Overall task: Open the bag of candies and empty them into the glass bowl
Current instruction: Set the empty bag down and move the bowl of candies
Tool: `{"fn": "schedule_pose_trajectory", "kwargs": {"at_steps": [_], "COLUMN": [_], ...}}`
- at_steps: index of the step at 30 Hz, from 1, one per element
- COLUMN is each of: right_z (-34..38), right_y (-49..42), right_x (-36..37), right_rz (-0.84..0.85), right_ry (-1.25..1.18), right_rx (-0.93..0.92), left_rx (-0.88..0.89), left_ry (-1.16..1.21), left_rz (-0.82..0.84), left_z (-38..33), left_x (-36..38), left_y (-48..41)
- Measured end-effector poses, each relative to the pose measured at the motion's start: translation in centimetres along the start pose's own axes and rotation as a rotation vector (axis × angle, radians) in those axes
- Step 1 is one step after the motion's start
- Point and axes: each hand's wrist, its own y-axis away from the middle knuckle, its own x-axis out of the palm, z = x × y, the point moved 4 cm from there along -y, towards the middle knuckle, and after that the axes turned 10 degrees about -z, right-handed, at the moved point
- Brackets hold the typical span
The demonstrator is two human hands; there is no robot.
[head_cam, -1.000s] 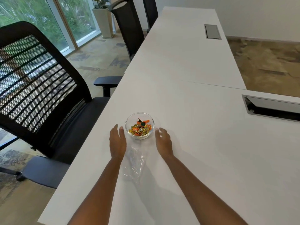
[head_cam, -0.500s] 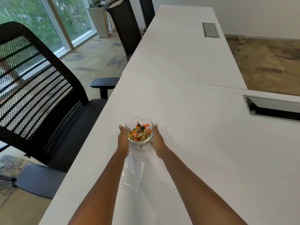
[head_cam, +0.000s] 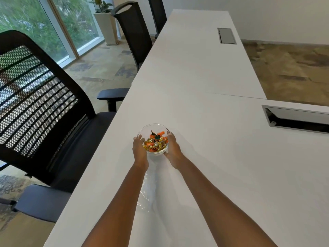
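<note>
Between the left hand [head_cam: 139, 152] and right hand [head_cam: 173, 150] sat the round clear glass bowl [head_cam: 153, 138], both palms cupped against its sides. Gold and orange wrapped candies [head_cam: 155, 143] filled it. The empty clear plastic bag [head_cam: 148, 190] lay between the forearms.

Bag [head_cam: 148, 189] partly hidden behind forearms; near chair [head_cam: 42, 111] cut by left edge.

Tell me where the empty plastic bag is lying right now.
In the head view the clear plastic bag lies flat on the white table, between the person's forearms, just nearer than the glass bowl cupped by both hands.
</note>
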Motion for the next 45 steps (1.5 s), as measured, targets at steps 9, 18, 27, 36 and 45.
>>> {"fn": "schedule_pose_trajectory", "kwargs": {"at_steps": [9,18,27,36,45], "right_z": [5.3,9.8,11.4,8.8,4.9], "right_y": [3.1,6.3,7.8,6.6,4.7], "right_x": [-4.6,-12.2,-18.7,-22.1,-23.8], "right_rz": [-0.100,-0.236,-0.337,-0.369,-0.341], "right_ry": [-0.084,-0.130,-0.164,-0.160,-0.197], "right_rx": [-0.032,-0.115,-0.139,-0.081,-0.013], "left_rx": [0.016,-0.006,0.008,0.014,-0.009], "left_ry": [0.016,0.037,-0.024,-0.134,-0.199], "left_rz": [0.094,0.259,0.377,0.361,0.343], "left_z": [-3.2,-3.7,-1.8,2.4,6.9], "left_x": [5.1,11.5,16.4,17.7,17.5], "left_y": [5.1,11.8,16.3,16.9,15.9]}}
